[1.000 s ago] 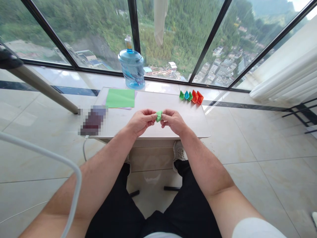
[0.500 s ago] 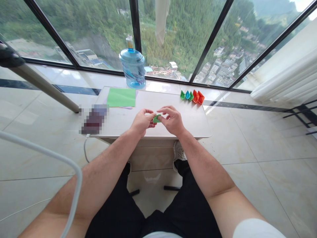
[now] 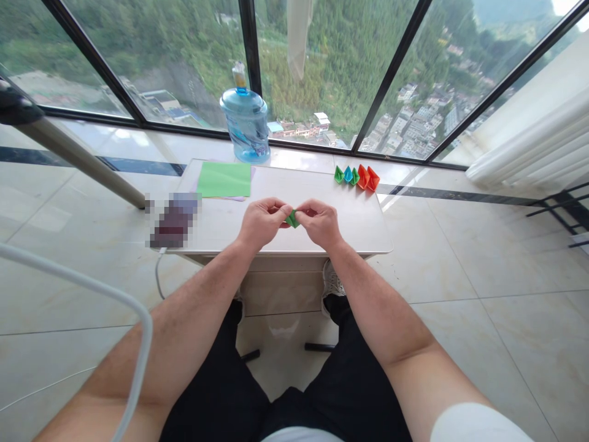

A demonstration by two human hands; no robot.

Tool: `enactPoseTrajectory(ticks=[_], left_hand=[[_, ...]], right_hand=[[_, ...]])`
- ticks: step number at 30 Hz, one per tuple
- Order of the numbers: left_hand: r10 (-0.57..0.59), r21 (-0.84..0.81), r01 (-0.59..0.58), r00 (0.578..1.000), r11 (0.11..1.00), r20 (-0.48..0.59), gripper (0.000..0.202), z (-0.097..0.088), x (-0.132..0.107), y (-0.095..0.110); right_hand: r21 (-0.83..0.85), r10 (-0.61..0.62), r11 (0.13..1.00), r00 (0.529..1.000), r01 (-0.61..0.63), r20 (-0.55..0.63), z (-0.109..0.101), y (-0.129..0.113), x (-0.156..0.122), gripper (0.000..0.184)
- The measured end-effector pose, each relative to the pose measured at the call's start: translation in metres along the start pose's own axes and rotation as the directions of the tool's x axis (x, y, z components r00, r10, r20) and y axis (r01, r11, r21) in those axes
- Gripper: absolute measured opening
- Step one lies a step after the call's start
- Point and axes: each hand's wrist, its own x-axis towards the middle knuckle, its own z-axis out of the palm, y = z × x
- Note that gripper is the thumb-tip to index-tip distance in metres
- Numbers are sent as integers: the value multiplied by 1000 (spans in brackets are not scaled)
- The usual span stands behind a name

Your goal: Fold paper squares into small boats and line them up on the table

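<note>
A small folded green paper [image 3: 292, 219] is pinched between the fingertips of the left hand [image 3: 261, 222] and the right hand [image 3: 320, 223], above the near part of the worktop [image 3: 359, 228]; its ends are covered by thumbs and fingers. Beneath a green sheet [image 3: 224, 179] at left, only thin edges of other sheets [image 3: 238, 198] are exposed, so they cannot be counted. At the far right corner, 5 folded paper pieces [image 3: 354, 177] are lined up: 2 green, 1 blue and 2 red-orange. A pixelated object [image 3: 175, 222] is masked at the near left, with a cable [image 3: 157, 276] at its near end. Markings on the blue water bottle [image 3: 245, 126] by the window [image 3: 193, 55] are too small to be read.
</note>
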Motion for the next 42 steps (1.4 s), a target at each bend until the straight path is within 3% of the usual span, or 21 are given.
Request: enactPoseTrajectory(ticks=[4, 7, 12, 16, 18, 23, 35, 42], left_hand=[[-42, -87, 37, 998, 995, -53, 27, 0, 1, 2], [-91, -131, 86, 995, 988, -34, 26, 1, 2, 2], [-184, -78, 185, 983, 980, 26, 37, 2, 3, -5], [-151, -92, 151, 989, 984, 1, 37, 1, 3, -10], [-143, -145, 144, 990, 979, 20, 40, 1, 2, -8], [-135, -231, 138, 990, 963, 26, 34, 3, 0, -5], [-159, -204, 140, 984, 969, -80, 27, 6, -1, 0], [-92, -95, 82, 989, 992, -113, 31, 1, 3, -3]], right_hand=[[73, 92, 993, 996, -90, -24, 2, 1, 0, 8], [35, 78, 996, 996, -76, -45, 3, 0, -1, 7], [-99, -63, 993, 998, 60, -24, 6, 1, -6, 8], [-191, -240, 952, 971, 239, 17, 6, 0, -8, 14], [-218, -265, 940, 964, 263, 21, 5, 0, -7, 16], [-201, -206, 958, 979, 203, 7, 3, 2, -6, 13], [-204, -133, 968, 989, 145, 69, 3, 0, -8, 12], [-173, 17, 985, 1000, -17, 1, 5, 3, -5, 14]])
